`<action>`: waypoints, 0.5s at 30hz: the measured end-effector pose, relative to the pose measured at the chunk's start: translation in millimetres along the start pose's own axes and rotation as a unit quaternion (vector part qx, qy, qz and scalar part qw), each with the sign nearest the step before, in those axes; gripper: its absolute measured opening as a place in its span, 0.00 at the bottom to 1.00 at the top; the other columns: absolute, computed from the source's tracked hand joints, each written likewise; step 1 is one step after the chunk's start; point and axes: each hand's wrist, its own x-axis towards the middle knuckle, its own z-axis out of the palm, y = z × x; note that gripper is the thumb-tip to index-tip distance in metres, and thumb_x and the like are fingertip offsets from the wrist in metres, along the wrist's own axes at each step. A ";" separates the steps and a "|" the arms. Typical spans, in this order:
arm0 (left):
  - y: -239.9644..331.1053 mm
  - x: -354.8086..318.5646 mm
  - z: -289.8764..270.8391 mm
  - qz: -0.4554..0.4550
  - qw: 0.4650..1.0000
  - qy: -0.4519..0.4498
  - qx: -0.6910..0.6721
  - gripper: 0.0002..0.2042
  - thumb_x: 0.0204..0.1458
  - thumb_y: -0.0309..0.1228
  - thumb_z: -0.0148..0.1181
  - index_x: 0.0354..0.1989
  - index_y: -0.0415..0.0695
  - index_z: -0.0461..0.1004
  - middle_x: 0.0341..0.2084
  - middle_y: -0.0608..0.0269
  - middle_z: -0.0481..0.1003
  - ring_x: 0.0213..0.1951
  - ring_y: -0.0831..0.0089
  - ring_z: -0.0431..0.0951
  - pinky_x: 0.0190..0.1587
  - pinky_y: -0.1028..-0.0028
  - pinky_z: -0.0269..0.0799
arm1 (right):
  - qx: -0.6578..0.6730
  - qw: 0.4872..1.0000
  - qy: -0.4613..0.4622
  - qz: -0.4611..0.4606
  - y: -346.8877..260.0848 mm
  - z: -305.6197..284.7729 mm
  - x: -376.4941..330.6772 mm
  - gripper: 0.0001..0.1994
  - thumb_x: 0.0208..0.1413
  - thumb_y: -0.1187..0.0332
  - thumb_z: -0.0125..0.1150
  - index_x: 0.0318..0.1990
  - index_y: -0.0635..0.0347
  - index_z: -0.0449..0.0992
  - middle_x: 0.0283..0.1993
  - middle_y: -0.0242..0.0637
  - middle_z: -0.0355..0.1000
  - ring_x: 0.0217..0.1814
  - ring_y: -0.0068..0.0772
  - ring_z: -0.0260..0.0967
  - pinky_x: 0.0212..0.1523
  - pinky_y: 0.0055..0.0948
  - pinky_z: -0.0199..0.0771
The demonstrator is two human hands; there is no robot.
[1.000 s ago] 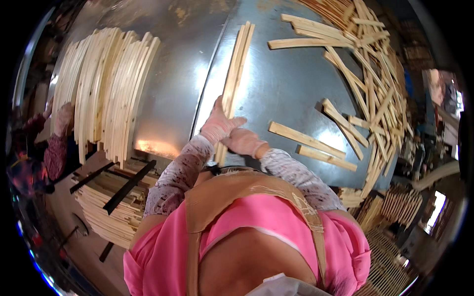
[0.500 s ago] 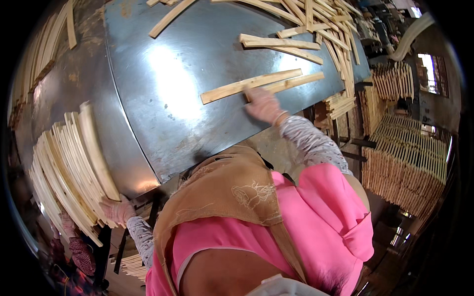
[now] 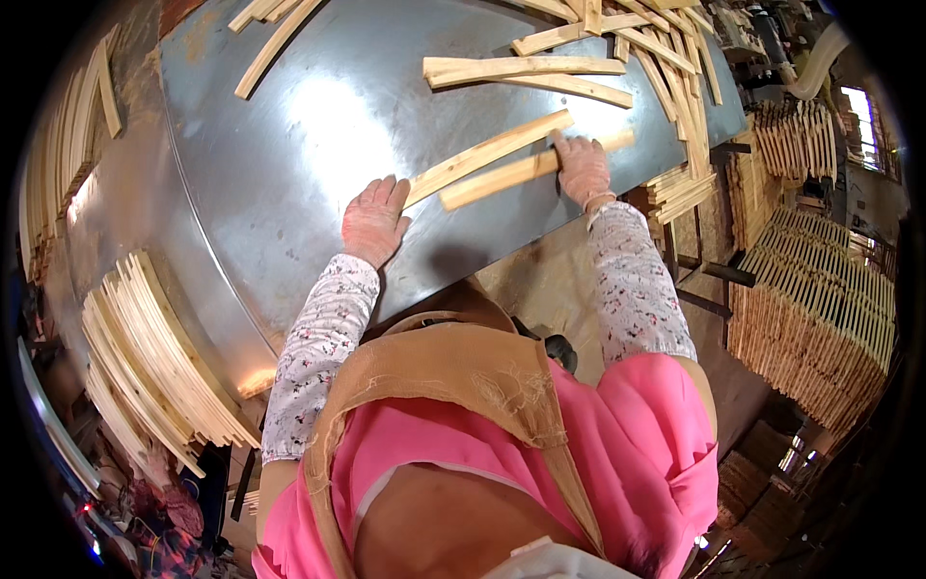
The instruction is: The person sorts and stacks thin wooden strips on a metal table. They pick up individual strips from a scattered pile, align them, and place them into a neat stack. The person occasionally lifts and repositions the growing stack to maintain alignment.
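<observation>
Two pale wooden strips lie side by side on the blue-grey metal tabletop [image 3: 280,183] before me. At the left end of the farther strip [image 3: 492,152] is my left hand [image 3: 376,220], closed around that end between thumb and fingers. My right hand [image 3: 583,169] grips the nearer strip [image 3: 502,181] toward its right end, its fingers laid over the wood and partly hiding it. Both hands wear thin pinkish gloves, with patterned sleeves on the forearms.
A jumbled pile of strips [image 3: 666,58] covers the far right of the table. Curved strips stand stacked [image 3: 164,357] at the left edge, near another person's hand [image 3: 154,463]. Large wood stacks [image 3: 815,309] stand on the right, beyond the table.
My left hand has left the stack at the left edge and come over to the end of the farther strip. The nearer strip has shifted left, under my right hand.
</observation>
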 end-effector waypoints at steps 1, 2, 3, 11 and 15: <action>6.9 10.5 -7.1 -0.063 0.993 -0.098 -0.013 0.32 0.55 0.35 0.68 0.71 0.50 0.69 0.58 0.53 0.76 0.60 0.49 0.76 0.64 0.48 0.72 | 0.009 1.000 0.005 -0.023 8.8 -2.8 1.4 0.32 0.57 0.70 0.61 0.72 0.49 0.68 0.60 0.42 0.77 0.65 0.49 0.71 0.71 0.46 0.68; 4.4 5.2 -6.7 -0.071 0.996 -0.044 -0.004 0.31 0.56 0.34 0.67 0.71 0.50 0.69 0.56 0.52 0.77 0.59 0.50 0.76 0.63 0.48 0.72 | 0.018 0.999 0.006 -0.048 16.0 -5.0 -1.4 0.32 0.57 0.69 0.62 0.72 0.49 0.68 0.59 0.42 0.77 0.65 0.50 0.71 0.71 0.46 0.68; -8.1 -14.6 -6.1 -0.087 0.996 0.007 0.007 0.31 0.57 0.33 0.66 0.71 0.50 0.69 0.54 0.52 0.78 0.59 0.50 0.77 0.62 0.49 0.73 | 0.032 0.996 0.006 -0.080 20.3 -6.7 -4.1 0.33 0.56 0.69 0.63 0.72 0.49 0.69 0.58 0.42 0.77 0.65 0.50 0.71 0.71 0.46 0.68; -34.2 -147.4 -71.9 -0.388 0.921 -0.011 -0.044 0.29 0.54 0.38 0.67 0.67 0.48 0.73 0.49 0.44 0.78 0.55 0.46 0.79 0.61 0.52 0.75 | 0.119 0.982 0.108 -0.097 63.7 -23.0 121.4 0.38 0.52 0.65 0.72 0.74 0.49 0.69 0.74 0.49 0.68 0.75 0.55 0.67 0.74 0.47 0.70; -17.4 -158.3 -72.4 -0.460 0.869 0.003 -0.180 0.27 0.55 0.42 0.68 0.62 0.44 0.76 0.50 0.42 0.81 0.55 0.45 0.81 0.61 0.55 0.75 | 0.067 0.991 0.086 -0.077 39.9 -29.3 195.8 0.53 0.46 0.62 0.75 0.82 0.45 0.54 0.77 0.47 0.65 0.77 0.52 0.65 0.71 0.48 0.74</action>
